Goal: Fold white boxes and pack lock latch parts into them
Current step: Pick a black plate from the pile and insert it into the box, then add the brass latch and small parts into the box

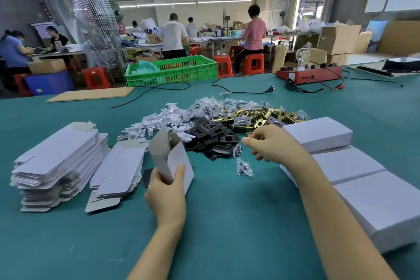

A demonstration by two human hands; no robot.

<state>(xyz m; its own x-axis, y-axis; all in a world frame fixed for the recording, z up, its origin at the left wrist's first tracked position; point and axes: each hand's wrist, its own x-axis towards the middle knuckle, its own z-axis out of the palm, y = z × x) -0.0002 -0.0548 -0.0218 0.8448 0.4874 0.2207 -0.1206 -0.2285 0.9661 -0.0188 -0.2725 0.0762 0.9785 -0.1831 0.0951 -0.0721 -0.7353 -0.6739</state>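
head view, looking down on a teal felt-covered work table [227, 223]. left hand [167, 191] closed around the lower end of a half-erected white cardboard box [169, 157], thumb pressed on its front panel, grey inside showing, top end open and tilted away. right hand [270, 143] over the near edge of the parts heap, fingers curled and pinched; hard to tell whether anything sits between the fingertips.

just beyond the right hand: a pile of flat black metal strike plates [211, 136], then brass-coloured cylindrical latch bodies [256, 116], then small clear plastic bags of screws [206, 107]. two more screw bags [244, 167] loose near the right wrist. small white die-cut card inserts [159, 120] scattered left of the plates.

two stacks of flat unfolded white box blanks [59, 161] well left of the held box; a row of finished closed white boxes [341, 161] along the right.

probably the filling step: box formed and held ready, parts being gathered. next move likely calls for lifting one part out of the heap, carrying it across to the open mouth, sliding it in without crushing the thin walls, then tucking the flap shut.
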